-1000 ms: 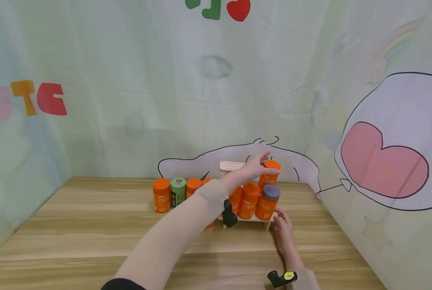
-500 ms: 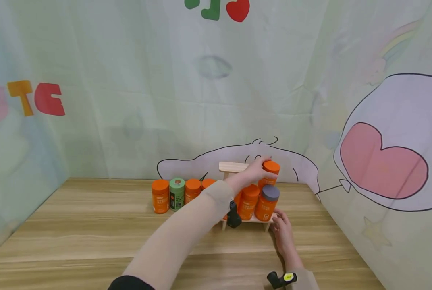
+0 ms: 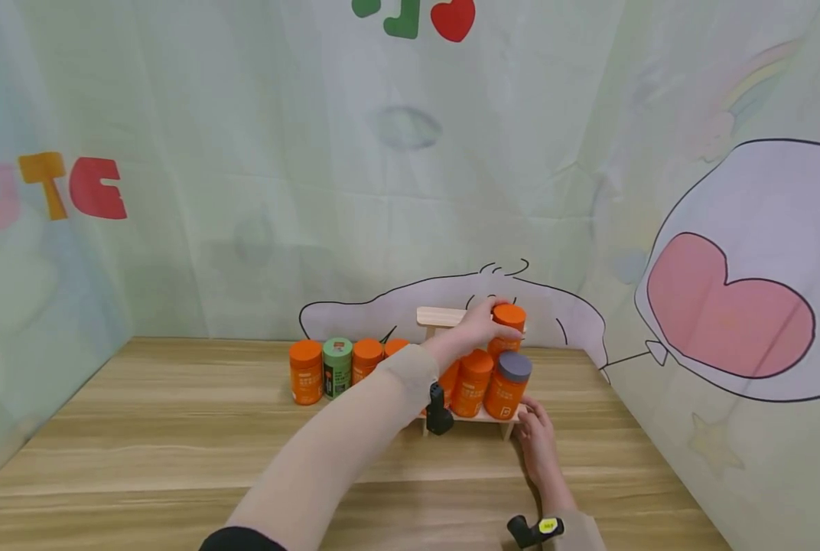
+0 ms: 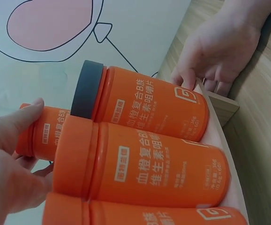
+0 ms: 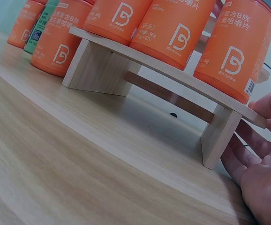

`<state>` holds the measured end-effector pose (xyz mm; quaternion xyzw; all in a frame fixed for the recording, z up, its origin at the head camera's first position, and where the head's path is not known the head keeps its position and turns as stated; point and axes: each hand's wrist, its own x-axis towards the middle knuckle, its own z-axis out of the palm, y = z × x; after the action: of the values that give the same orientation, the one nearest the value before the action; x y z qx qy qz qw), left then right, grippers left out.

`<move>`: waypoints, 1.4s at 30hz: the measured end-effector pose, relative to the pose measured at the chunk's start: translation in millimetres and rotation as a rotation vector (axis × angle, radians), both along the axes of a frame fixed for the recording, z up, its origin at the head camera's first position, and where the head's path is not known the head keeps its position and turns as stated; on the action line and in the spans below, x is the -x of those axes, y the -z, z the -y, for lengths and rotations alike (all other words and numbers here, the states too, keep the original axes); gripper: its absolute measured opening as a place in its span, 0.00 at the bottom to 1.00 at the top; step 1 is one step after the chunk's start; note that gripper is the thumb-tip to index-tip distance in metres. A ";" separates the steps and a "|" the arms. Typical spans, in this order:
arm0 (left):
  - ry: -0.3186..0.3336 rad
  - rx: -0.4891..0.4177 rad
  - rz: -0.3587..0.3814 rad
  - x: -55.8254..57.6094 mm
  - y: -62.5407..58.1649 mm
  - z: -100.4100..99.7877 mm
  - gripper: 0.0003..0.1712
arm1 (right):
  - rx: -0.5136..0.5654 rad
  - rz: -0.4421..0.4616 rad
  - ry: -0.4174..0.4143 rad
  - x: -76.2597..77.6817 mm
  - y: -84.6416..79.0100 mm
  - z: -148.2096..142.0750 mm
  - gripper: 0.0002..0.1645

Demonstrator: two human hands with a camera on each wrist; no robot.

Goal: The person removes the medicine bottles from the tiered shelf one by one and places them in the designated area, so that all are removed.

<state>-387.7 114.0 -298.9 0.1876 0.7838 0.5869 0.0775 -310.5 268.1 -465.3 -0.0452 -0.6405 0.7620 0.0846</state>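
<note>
My left hand [image 3: 480, 325] grips an orange supplement bottle [image 3: 509, 315] with an orange lid around its upper part, at the right end of the stand's upper tier. In the left wrist view, thumb and fingers lie on either side of that bottle's lid. My right hand [image 3: 539, 448] holds the right end of the two-tier wooden stand [image 5: 222, 136], its thumb over the lower board's edge and fingers underneath. On the lower tier stand a grey-lidded orange bottle [image 4: 149, 101] and, left of it, orange-lidded bottles [image 4: 163, 168]. My left forearm partly hides the stand.
Left of the stand, orange bottles [image 3: 306, 373] and one green bottle [image 3: 337, 369] stand in a row on the wood-grain table [image 3: 141, 444]. Behind rises a printed fabric backdrop [image 3: 245, 191]. The stand's upper board [image 3: 440, 315] shows at its left end.
My left hand has lowered, closed its fingers around the upper orange bottle and shifted it slightly left. My right hand has stayed at the stand's end.
</note>
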 end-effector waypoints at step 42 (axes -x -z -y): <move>-0.256 -0.470 -0.200 -23.3 -14.1 91.6 0.36 | 0.007 -0.011 0.003 0.0 0.6 -1.8 0.17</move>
<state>-364.4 22.4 -284.8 0.1569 0.6473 0.7362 -0.1203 -310.5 269.9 -465.9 -0.0420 -0.6374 0.7642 0.0893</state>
